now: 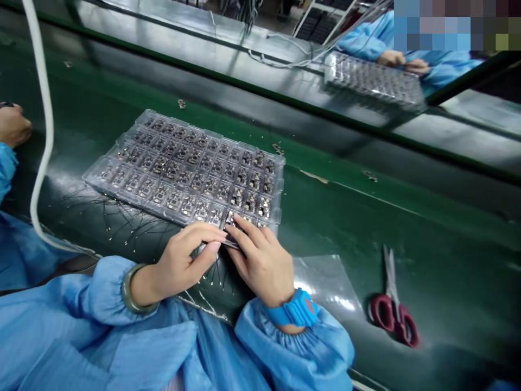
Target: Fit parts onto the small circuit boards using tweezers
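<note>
A clear plastic tray [95, 176] lies at a slant on the green bench, its pockets filled with rows of small circuit boards [183, 152]. At its near right edge, my left hand [177, 266] pinches a thin dark flat piece [231, 242] between thumb and fingers. My right hand [264, 266] meets it from the other side, fingers bent over the piece and the tray's corner. The fingers hide most of the piece, so its kind is unclear. Thin black wires [116, 217] with small metal ends spread along the tray's near side and below my hands.
Scissors [393, 309] with dark red handles lie at the right. A clear plastic sheet [325, 279] rests beside my right wrist. A white cable [44, 119] hangs at the left, near another person's hand [14, 125]. Across the bench, a co-worker's hands [402, 61] are over another tray [366, 79].
</note>
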